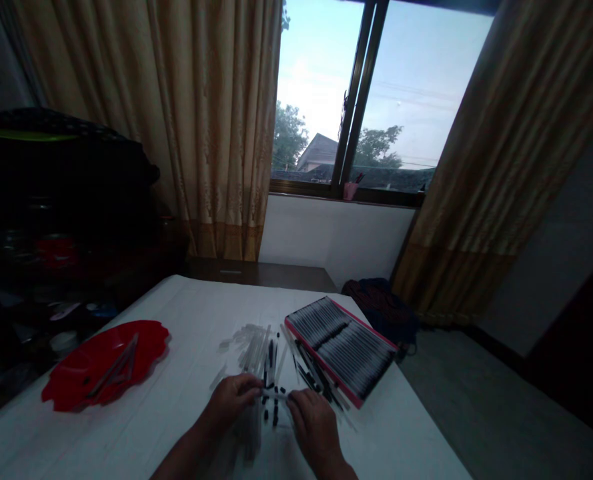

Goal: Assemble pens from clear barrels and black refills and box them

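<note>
My left hand [237, 393] and my right hand [315, 421] are closed on the two ends of one slim, pale pen [275, 395], held level just above the table. Its ends are hidden by my fingers. Small black pen caps [275, 421] lie below and around it. Beyond it are dark thin pen parts [271, 360] and a bundle of clear tubes [255, 352]. More clear tubes [249, 433] lie by my left wrist, blurred. Black pens or pen parts [312, 375] are strewn beyond my right hand.
A red-edged box [357, 400] filled with rows of pens lies on the white table [186, 313] at the right. A red scalloped tray [146, 340] with a few clear pieces sits at the left. Dark clutter stands beyond the left edge; a dark bag [381, 307] is past the far right corner.
</note>
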Demonstrator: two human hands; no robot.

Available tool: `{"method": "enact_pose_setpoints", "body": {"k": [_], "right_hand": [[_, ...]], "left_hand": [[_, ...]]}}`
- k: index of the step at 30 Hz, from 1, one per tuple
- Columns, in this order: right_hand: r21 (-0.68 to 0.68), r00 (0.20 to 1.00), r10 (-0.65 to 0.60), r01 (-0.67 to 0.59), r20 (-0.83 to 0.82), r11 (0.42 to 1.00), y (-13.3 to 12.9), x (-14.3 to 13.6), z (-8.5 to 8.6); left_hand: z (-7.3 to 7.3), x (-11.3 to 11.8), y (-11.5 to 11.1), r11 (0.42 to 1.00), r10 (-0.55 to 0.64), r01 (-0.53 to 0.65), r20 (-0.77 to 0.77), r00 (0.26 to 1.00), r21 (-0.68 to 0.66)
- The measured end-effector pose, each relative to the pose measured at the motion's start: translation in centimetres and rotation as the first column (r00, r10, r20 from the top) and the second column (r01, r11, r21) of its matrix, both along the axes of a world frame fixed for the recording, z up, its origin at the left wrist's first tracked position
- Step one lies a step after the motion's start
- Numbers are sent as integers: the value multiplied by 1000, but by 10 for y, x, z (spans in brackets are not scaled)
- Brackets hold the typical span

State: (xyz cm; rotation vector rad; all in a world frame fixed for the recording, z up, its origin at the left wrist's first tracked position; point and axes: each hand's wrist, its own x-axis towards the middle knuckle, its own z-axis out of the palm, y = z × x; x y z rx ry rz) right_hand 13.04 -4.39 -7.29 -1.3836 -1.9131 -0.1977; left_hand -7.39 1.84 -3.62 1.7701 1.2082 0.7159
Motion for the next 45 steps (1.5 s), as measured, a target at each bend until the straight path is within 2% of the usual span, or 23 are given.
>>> {"method": "enact_pose_setpoints", "body": {"k": [6,15,21,24,26,27,29,31,32,34,37,40,42,45], "right_hand": [[4,1000,-24,24,-11,1000,0,1,-3],[20,998,14,-13,-57,1000,0,1,1],[-50,987,26,-34,-159,998,2,5,-12],[-123,957,40,-78,-286,989,3,7,-12],[-190,892,12,-109,-451,976,3,8,-10],[-223,831,-18,-129,-555,966,3,9,-9],[-285,651,-97,-189,-753,940,4,8,-8],[-318,459,-169,-269,-872,909,5,6,-8],[-321,381,-193,-307,-904,896,6,4,-8],[-305,276,-213,-355,-937,884,7,0,-6],[-250,221,-178,-363,-959,898,11,-4,2],[-219,191,-154,-387,-969,896,16,-3,8],[-209,130,-169,-423,-977,882,21,0,6],[-208,27,-217,-422,-976,883,26,2,-5]], "left_hand": [[-3,0,-4,999,15,-15,3,1000,30],[-11,10,0,995,76,-73,53,996,-62],[-9,11,-1,992,106,-96,117,987,-87],[-6,10,-3,985,148,-126,195,970,-121],[-6,8,-4,974,189,-149,256,948,-168],[-6,7,-5,967,216,-166,274,937,-196],[-7,4,-6,944,276,-206,275,921,-258],[-10,3,-10,919,326,-242,257,910,-311],[-11,4,-12,915,333,-243,262,906,-321],[-12,8,-19,925,307,-210,301,903,-316],[-8,12,-27,953,209,-123,308,928,-276],[0,-3,-25,984,144,-130,116,983,-122],[4,-23,-18,974,227,-223,-106,968,41],[7,-54,-3,919,389,-329,-359,849,217]]}}
